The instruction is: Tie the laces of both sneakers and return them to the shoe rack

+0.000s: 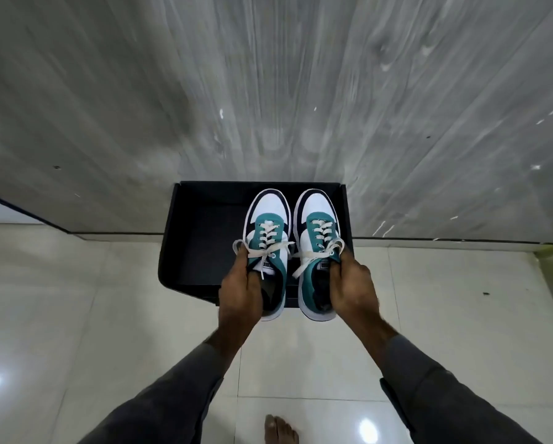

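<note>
Each hand, left hand and right hand, grips one sneaker by its collar at centre frame, toes pointing up-frame over the black shoe rack.

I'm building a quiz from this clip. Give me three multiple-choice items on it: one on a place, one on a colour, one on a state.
1. Where are the sneakers?
A) over the black box
B) on a chair
C) on the feet

2. Colour around the eyelets?
A) red
B) teal
C) yellow

3. How are the laces?
A) removed
B) hanging unthreaded
C) tied in bows

Answers:
1 A, the left hand and right hand hold the left sneaker and right sneaker over the black box.
2 B, teal panels.
3 C, bows on both.
</note>
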